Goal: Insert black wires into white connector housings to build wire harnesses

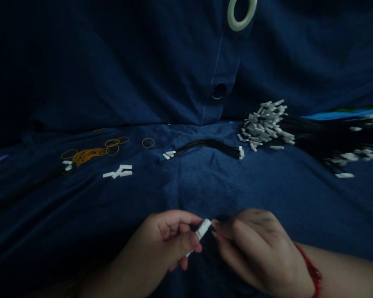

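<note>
Low in the middle of the view, my left hand (170, 240) pinches a small white connector (203, 229) on thin black wires between thumb and fingers. My right hand (251, 248), with a red cord around its wrist, has its fingertips against the same connector and the dark wires below it. Both hands hover just above a dark blue cloth (186, 186). How far the black wires run is hard to see in the dim light.
A big heap of black wires with white connectors (267, 124) lies at the right, spreading to the edge. One black wire bundle (205, 147) rests mid-cloth. Yellow rubber bands (90, 153) and loose white connectors (119, 171) lie left. A pale ring (241, 14) hangs at top.
</note>
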A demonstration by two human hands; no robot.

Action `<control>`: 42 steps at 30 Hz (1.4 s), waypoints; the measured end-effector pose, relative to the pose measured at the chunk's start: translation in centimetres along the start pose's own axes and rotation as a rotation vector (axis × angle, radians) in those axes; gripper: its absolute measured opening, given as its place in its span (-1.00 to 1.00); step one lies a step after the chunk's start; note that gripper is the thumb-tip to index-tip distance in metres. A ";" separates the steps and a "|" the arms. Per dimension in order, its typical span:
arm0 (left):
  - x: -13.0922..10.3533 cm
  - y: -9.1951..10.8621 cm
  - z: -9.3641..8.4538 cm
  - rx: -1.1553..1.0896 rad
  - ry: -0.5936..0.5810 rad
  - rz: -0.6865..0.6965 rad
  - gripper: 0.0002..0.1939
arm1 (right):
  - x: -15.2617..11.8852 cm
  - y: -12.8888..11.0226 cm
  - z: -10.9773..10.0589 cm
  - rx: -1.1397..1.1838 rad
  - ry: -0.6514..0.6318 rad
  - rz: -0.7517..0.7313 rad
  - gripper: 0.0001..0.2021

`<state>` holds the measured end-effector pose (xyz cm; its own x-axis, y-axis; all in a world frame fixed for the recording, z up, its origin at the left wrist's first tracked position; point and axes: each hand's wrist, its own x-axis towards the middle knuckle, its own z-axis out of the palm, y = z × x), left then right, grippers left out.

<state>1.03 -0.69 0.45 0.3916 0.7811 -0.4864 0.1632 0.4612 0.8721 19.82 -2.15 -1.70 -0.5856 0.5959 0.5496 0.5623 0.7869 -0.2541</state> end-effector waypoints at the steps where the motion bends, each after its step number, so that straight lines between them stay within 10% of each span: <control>1: 0.0 0.0 0.0 0.006 0.008 0.000 -0.74 | 0.0 0.0 0.1 0.005 -0.004 0.002 -0.85; 14: -0.4 0.0 -0.1 0.022 0.170 0.100 -0.80 | 1.6 -1.8 -4.0 -0.176 0.080 0.086 -0.82; 18: -0.1 -0.4 -0.1 0.034 0.172 0.134 -0.80 | 0.8 -3.6 -3.7 -0.075 -0.163 0.034 -0.78; 25: -0.3 -0.1 0.6 0.042 0.211 0.228 -0.79 | 2.1 -4.5 -2.9 -0.138 -0.570 0.367 -0.79; 33: -0.9 -0.5 3.5 0.066 0.179 0.262 -0.73 | 1.4 -5.8 -3.9 -0.131 -0.537 0.417 -0.75; 42: -0.5 -0.7 2.2 0.008 0.227 0.235 -0.74 | 0.2 -3.8 -2.5 0.083 -0.466 0.459 -0.78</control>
<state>2.73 -2.35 0.20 0.2082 0.9401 -0.2699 0.0998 0.2541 0.9620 19.04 -5.47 1.39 -0.4990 0.8662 -0.0266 0.7792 0.4349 -0.4513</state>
